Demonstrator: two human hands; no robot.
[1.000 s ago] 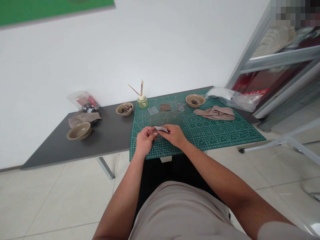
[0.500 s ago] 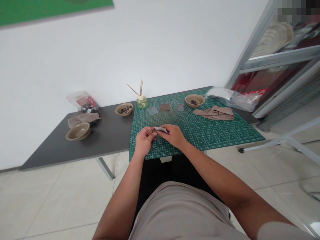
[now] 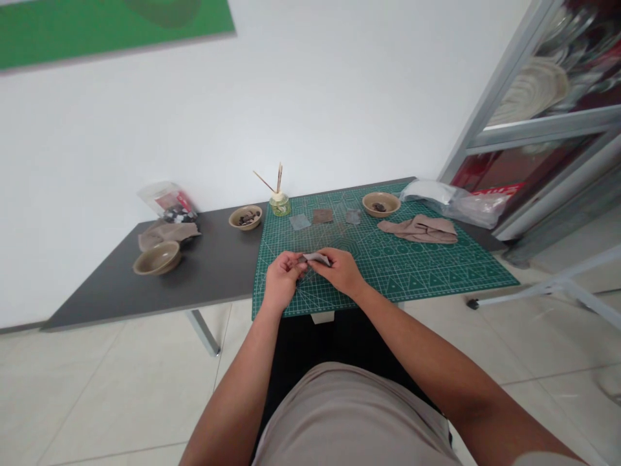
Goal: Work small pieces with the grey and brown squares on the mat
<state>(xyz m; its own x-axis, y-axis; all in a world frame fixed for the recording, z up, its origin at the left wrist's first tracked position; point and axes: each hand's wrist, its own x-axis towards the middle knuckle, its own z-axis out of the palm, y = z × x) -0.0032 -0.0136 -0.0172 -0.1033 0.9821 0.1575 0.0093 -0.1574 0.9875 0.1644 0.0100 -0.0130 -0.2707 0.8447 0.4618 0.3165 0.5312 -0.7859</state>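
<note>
My right hand [image 3: 342,268] pinches a small folded grey sheet [image 3: 317,258] that looks like sandpaper. Facing it, my left hand [image 3: 281,275] has its fingertips closed on a small dark piece [image 3: 302,259], mostly hidden by the fingers. The sheet and the piece meet between my two hands, just above the green cutting mat [image 3: 388,259]. Beyond them on the mat lie a pale square sheet [image 3: 300,222], a brown square sheet [image 3: 323,215] and a grey square sheet [image 3: 353,217].
One bowl [image 3: 381,212] with dark pieces stands on the mat beside a crumpled brown cloth [image 3: 422,230]. A second bowl [image 3: 237,224] holds similar pieces. Further left are another bowl [image 3: 158,266], a cloth [image 3: 167,234] and a bag [image 3: 167,199]. A reed diffuser [image 3: 280,204] stands near the wall.
The whole view has shifted slightly, so the table sits a little lower. My hands keep the same pinch, and the folded sheet has tilted a little, showing more of its pale face.
</note>
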